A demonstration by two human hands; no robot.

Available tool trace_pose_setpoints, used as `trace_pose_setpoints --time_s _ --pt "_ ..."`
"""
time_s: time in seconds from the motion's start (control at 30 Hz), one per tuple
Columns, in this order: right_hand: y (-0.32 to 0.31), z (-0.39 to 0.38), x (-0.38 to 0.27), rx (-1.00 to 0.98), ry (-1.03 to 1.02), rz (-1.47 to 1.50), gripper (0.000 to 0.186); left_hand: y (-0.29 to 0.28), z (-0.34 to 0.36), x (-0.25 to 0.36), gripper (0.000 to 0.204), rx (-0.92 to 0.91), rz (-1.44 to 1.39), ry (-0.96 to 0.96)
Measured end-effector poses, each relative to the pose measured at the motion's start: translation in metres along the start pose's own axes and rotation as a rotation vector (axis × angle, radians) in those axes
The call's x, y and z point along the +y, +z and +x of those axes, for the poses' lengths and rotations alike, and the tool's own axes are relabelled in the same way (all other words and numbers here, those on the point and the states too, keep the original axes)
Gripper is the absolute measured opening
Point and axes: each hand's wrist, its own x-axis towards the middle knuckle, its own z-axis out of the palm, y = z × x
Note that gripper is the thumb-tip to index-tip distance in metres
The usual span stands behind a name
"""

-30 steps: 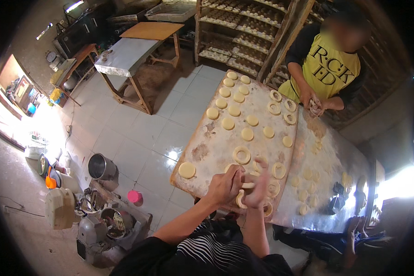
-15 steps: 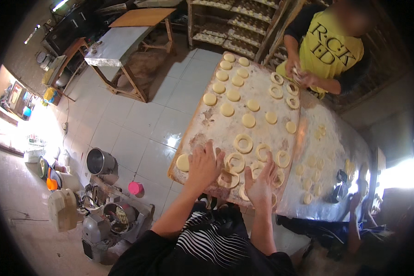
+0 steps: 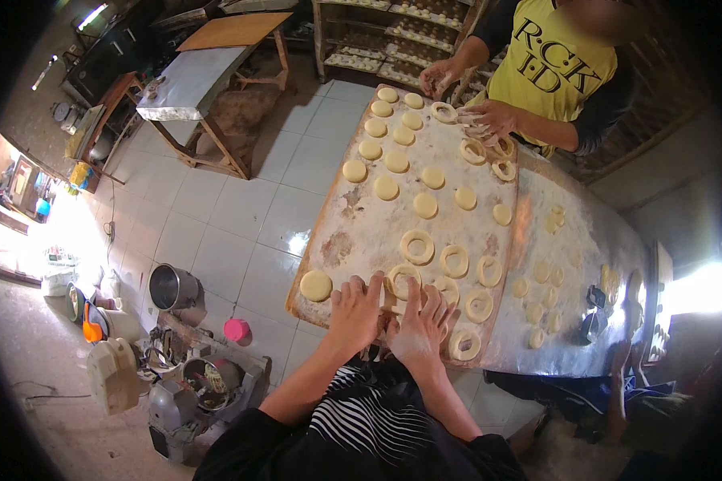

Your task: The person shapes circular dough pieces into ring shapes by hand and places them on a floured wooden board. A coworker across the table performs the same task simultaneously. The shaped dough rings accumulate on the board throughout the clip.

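Note:
My left hand (image 3: 355,315) rests over the near edge of the floured wooden board (image 3: 329,228), its fingers stretched forward. Close beside it, my right hand (image 3: 419,327) lies with fingers spread over the rings nearest me. A dough ring (image 3: 415,264) sits just beyond the fingertips; another ring partly shows under them. Between the two hands a bit of pale dough is visible, mostly hidden by the fingers. More rings, such as one dough ring (image 3: 479,305), lie right of my right hand. A round flat dough disc (image 3: 316,285) is left of my left hand.
Several dough discs (image 3: 425,205) cover the board's far part. Across it, a co-worker's hand (image 3: 489,119) is near a dough ring (image 3: 444,112). A metal table (image 3: 501,345) with more dough adjoins on the right. A metal pot (image 3: 174,287) and a mixer (image 3: 172,409) stand at left.
My right hand has moved left and nearer to me, coming close to my left hand. The co-worker's hands have separated, and a ring now lies at the board's far edge.

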Motion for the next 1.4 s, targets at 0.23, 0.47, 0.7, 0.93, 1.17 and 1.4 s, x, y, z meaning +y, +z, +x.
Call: trace_pose_setpoints --time_s 0.23,0.47,0.7,0.93,1.17,1.4 --pt "-0.009 0.003 -0.004 0.045 0.01 -0.061 0.086 -0.003 -0.005 -0.005 0.074 0.024 -0.059 -0.011" --pt "-0.053 -0.036 0.063 0.092 0.171 0.19 0.068 -0.022 -0.015 -0.081 0.042 0.397 0.21 -0.24" --pt "-0.078 -0.088 0.228 0.285 0.542 0.403 0.033 -0.042 -0.016 -0.037 0.027 0.09 -0.188 -0.085" --pt "-0.078 -0.08 0.329 0.331 0.589 0.084 0.03 0.08 0.057 0.154 0.026 -0.347 -0.409 0.584" --pt "-0.109 -0.079 0.359 0.162 0.445 0.773 0.026 0.18 0.067 0.258 0.032 0.205 0.1 0.597" --pt "-0.149 -0.081 0.345 0.231 0.108 1.474 0.044 0.145 0.035 0.311 0.036 -0.222 -0.696 0.212"
